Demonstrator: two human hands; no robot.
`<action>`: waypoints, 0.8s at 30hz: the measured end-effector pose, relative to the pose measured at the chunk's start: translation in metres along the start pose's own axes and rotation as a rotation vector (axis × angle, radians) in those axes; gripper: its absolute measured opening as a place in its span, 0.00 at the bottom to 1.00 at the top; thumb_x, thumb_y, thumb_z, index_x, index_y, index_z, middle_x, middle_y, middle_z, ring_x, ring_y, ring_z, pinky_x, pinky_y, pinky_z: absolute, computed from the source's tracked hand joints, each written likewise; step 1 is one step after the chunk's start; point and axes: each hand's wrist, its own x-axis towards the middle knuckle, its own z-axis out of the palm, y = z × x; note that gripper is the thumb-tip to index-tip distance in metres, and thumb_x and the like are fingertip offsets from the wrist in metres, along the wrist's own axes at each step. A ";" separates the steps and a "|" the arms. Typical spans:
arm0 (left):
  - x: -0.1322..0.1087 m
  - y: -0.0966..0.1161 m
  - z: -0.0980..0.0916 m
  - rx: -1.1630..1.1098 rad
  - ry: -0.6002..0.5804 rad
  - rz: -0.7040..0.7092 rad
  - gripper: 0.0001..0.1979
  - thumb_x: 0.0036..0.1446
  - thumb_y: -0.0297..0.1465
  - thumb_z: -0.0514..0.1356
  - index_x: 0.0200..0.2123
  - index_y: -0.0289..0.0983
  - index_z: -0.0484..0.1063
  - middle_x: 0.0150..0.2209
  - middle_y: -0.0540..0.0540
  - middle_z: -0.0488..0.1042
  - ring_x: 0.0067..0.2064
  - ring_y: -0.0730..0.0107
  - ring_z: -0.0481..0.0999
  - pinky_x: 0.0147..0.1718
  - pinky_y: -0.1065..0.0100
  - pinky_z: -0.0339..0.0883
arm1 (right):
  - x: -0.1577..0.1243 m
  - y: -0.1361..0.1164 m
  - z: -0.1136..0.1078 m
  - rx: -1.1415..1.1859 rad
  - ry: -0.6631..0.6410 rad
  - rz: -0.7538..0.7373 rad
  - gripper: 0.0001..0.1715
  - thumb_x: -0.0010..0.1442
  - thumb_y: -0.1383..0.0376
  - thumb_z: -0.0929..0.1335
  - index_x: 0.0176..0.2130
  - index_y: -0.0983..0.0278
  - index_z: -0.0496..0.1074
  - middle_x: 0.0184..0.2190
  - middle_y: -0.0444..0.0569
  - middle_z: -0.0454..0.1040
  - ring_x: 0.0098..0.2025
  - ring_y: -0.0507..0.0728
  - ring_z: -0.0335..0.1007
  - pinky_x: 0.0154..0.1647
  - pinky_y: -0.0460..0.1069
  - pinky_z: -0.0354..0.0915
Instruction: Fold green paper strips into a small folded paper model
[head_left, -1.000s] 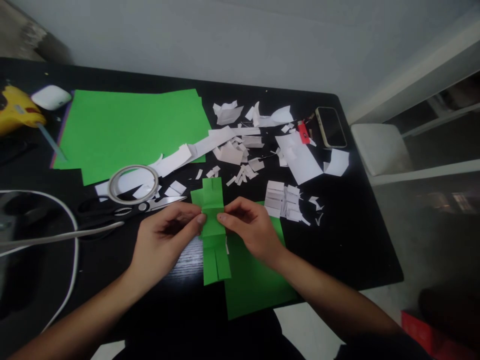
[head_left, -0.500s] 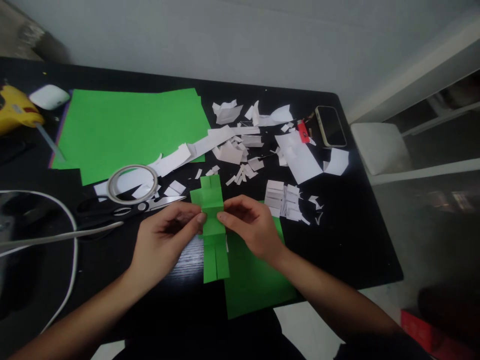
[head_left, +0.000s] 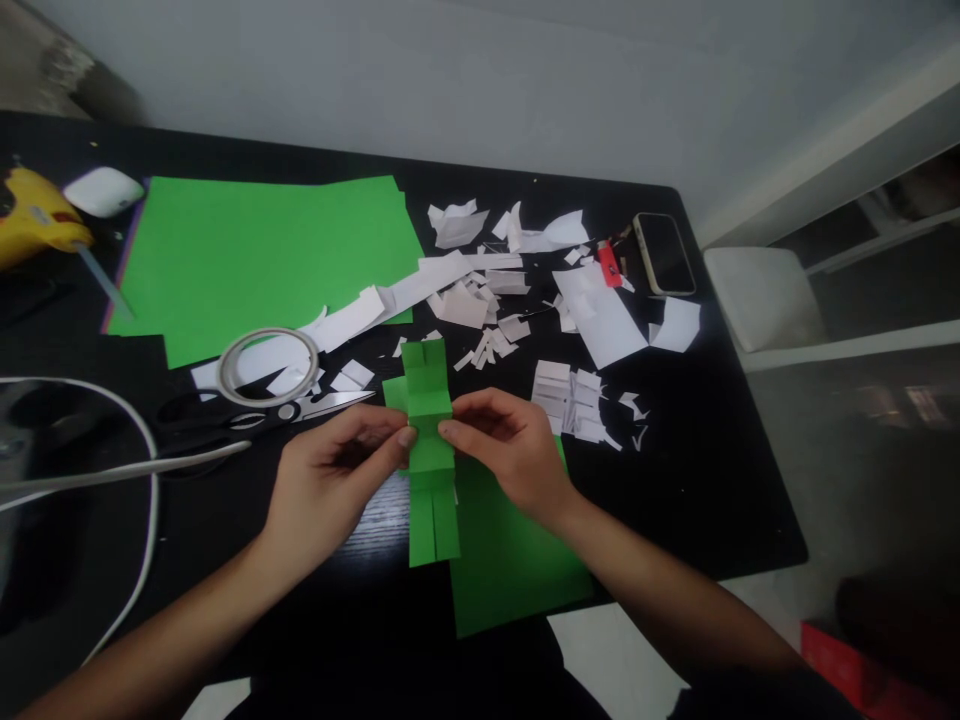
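Note:
A creased green paper strip [head_left: 433,448], slit at its near and far ends, is held up between both hands above the table. My left hand [head_left: 341,460] pinches its left edge, thumb on top and fingers behind. My right hand [head_left: 510,450] pinches the right edge the same way, level with the left. Behind the strip another bit of green paper shows on its left side. Below my right hand lies a green sheet [head_left: 510,570], partly covered by hand and strip. Scissors [head_left: 322,405] with dark handles rest just beyond my left hand.
A tape roll [head_left: 225,370] lies over the scissors. Green sheets [head_left: 262,260], a yellow glue gun [head_left: 41,220] and a white cable [head_left: 150,500] are on the left. Several white paper scraps [head_left: 461,300] spread across the middle; a phone [head_left: 665,254] and red lighter [head_left: 608,263] sit back right.
The far end of the green strip has folded up more steeply and narrowed in view. Both hands keep their pinch, with only a slight shift to the right in the picture.

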 end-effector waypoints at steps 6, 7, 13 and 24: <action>0.002 0.001 -0.001 -0.022 0.006 -0.022 0.01 0.58 0.31 0.68 0.35 0.41 0.81 0.27 0.53 0.81 0.26 0.73 0.79 0.26 0.74 0.74 | 0.000 0.000 -0.002 0.096 -0.052 0.034 0.12 0.56 0.57 0.79 0.38 0.60 0.82 0.34 0.45 0.83 0.37 0.55 0.81 0.38 0.50 0.79; 0.002 0.001 -0.001 -0.025 0.005 -0.023 0.01 0.58 0.31 0.68 0.35 0.41 0.81 0.28 0.53 0.81 0.26 0.73 0.79 0.26 0.74 0.74 | 0.000 0.000 -0.002 0.094 -0.059 0.033 0.12 0.56 0.56 0.79 0.38 0.60 0.82 0.34 0.45 0.83 0.37 0.55 0.81 0.39 0.51 0.79; 0.001 0.000 -0.001 -0.002 0.003 -0.022 0.02 0.58 0.31 0.68 0.36 0.41 0.81 0.29 0.52 0.82 0.27 0.73 0.80 0.26 0.74 0.74 | -0.001 -0.001 -0.001 0.018 -0.041 0.024 0.16 0.48 0.61 0.83 0.36 0.60 0.80 0.33 0.43 0.81 0.38 0.55 0.80 0.42 0.51 0.78; -0.001 -0.001 -0.001 -0.022 -0.009 -0.020 0.03 0.58 0.30 0.68 0.37 0.41 0.80 0.30 0.53 0.81 0.28 0.75 0.80 0.28 0.76 0.75 | 0.000 0.001 0.000 0.036 -0.034 0.038 0.16 0.47 0.62 0.83 0.35 0.60 0.79 0.30 0.41 0.79 0.33 0.52 0.77 0.35 0.48 0.76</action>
